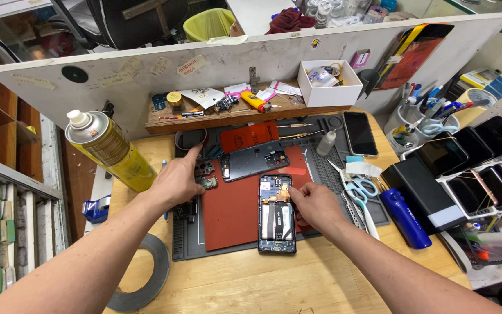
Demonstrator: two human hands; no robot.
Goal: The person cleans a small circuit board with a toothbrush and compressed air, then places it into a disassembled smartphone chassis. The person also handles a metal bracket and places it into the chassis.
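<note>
While the opened dark smartphone with its exposed battery and ribbon cables [277, 214] lies flat on the red silicone work pad [230, 209], the right hand [315, 204] rests against its right edge, thumb and forefinger pinched on a small orange flex piece near the phone's upper middle, apparently to steady the body and keep the part from shifting. The left hand [176, 180] reaches up and left, forefinger stretched out and the other fingers loosely curled, grasping nothing; its fingertip touches or nearly touches the shallow round tray at the back of the grey repair mat [186, 244], likely where small parts are kept. The removed dark back cover [255, 160] lies just above the phone, with small loose circuit parts [206, 176] beside the left hand. A yellow spray can with a white cap [110, 150] stands at the left, white-handled scissors [360, 192] and a blue cylindrical tool [404, 217] at the right, all on the wooden bench [274, 282].
</note>
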